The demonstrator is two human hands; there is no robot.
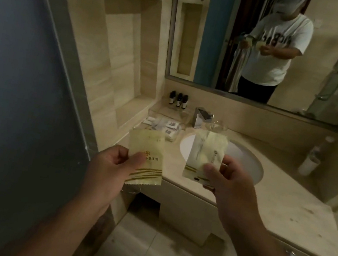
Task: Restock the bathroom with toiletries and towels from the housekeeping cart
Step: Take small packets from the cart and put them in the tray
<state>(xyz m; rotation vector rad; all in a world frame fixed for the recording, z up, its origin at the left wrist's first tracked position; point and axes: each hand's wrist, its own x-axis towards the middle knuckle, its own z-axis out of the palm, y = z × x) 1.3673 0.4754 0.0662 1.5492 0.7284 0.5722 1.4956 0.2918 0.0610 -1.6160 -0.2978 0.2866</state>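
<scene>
One pale yellow packet (146,157) is pinched in the left hand (113,160) between thumb and curled fingers. A second packet (203,156) is pinched the same way in the right hand (228,178). Both are held up over the front edge of the surface (276,190), apart from each other and touching nothing else. So the toiletries have been brought into the bathroom but not yet set down.

Beyond the right packet the basin (247,163) is sunk into the surface. At its left a clear tray (180,134) is seen, with several flat sachets (165,126) lying loose in it. This is judged the likely place for the two packets. Three dark bottles (178,100) stand in a row behind the sachets, in the tray's back part or just past it; which cannot be told. A small glass dish (216,126) beside the tap (202,116) looks empty.

In the mirror (194,80) a grey cloth (237,67), possibly a towel, is reflected hanging at the person's side. No fresh towel is seen laid out, so that part is judged still to be done.
</scene>
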